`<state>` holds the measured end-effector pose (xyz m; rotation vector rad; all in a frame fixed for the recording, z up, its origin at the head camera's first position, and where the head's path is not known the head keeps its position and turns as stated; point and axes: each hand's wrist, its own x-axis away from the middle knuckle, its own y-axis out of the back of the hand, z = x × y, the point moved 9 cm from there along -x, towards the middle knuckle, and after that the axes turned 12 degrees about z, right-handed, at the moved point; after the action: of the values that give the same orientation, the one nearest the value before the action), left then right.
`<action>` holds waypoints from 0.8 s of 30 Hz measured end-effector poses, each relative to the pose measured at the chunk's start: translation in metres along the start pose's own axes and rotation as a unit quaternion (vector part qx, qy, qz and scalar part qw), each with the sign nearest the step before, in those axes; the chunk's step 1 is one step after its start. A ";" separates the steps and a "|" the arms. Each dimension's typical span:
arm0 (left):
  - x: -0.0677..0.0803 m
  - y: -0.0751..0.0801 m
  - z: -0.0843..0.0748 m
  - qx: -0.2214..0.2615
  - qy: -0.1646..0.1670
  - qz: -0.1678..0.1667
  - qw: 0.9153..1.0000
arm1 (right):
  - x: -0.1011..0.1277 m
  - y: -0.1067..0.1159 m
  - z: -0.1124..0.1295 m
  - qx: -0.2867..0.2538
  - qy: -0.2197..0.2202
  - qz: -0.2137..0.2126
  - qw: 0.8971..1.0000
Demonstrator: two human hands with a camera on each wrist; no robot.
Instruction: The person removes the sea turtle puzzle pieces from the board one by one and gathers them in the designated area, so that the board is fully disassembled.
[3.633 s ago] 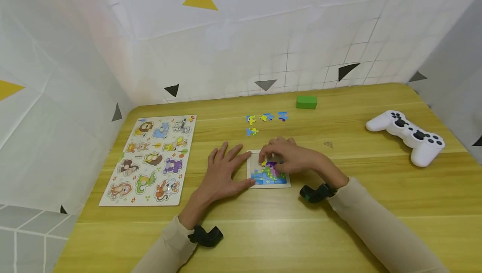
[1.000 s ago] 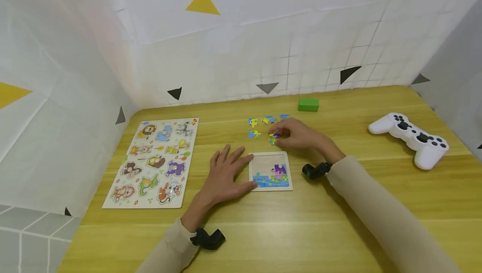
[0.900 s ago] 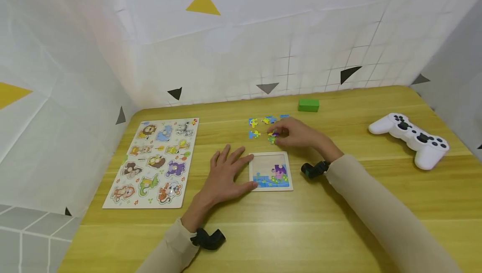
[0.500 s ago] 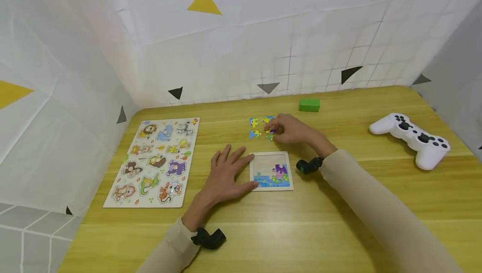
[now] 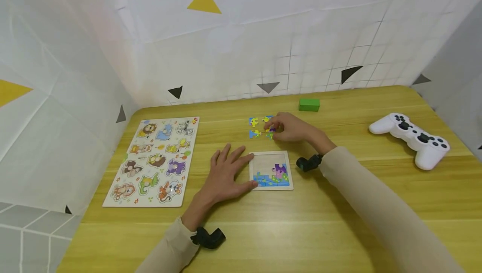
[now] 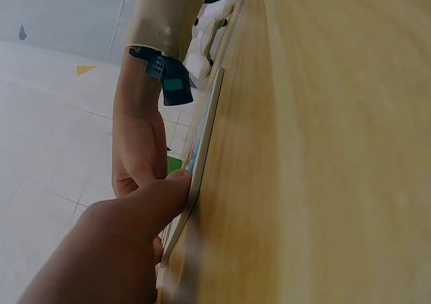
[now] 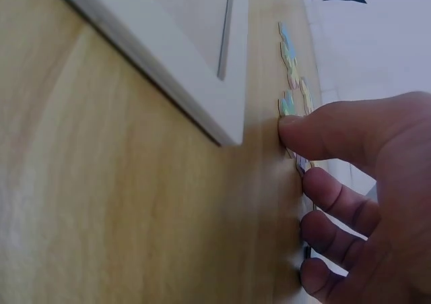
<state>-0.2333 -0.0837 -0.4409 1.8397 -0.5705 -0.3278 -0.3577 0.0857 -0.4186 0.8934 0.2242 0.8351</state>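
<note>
left hand (image 5: 222, 175): fingers spread flat, thumb against small square wooden puzzle tray (image 5: 270, 170), steadying it | right hand (image 5: 290, 127): fingertips curled, pinching colourful loose puzzle pieces (image 5: 259, 127) beyond tray, setting them aside

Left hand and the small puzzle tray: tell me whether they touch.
Touching. The left wrist view shows the left hand's thumb pressed against the small puzzle tray's edge; the head view agrees.

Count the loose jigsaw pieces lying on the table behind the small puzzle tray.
3 show clear: yellow-blue pieces at back left and front left, another by the right hand. Its fingers cover at least one more, so others may be hidden.
</note>
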 end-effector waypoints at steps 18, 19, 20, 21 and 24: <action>0.000 -0.001 0.000 -0.004 -0.002 0.000 1.000 | 0.024 -0.009 0.008 -0.024 0.022 -0.015 0.999; 0.000 -0.001 0.000 -0.006 -0.002 0.001 1.000 | 0.027 -0.010 0.009 -0.023 0.022 -0.012 0.999; 0.000 -0.001 0.000 -0.007 0.000 0.001 1.000 | 0.029 -0.012 0.009 -0.020 0.022 -0.011 1.000; 0.000 -0.001 0.000 -0.008 0.001 0.002 1.000 | 0.032 -0.013 0.010 -0.017 0.022 -0.009 1.000; -0.001 -0.002 0.001 -0.010 0.004 0.004 1.000 | 0.040 -0.017 0.013 -0.010 0.027 -0.003 1.000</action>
<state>-0.2340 -0.0835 -0.4434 1.8183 -0.5670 -0.3189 -0.3155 0.1010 -0.4171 0.8506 0.2658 0.8546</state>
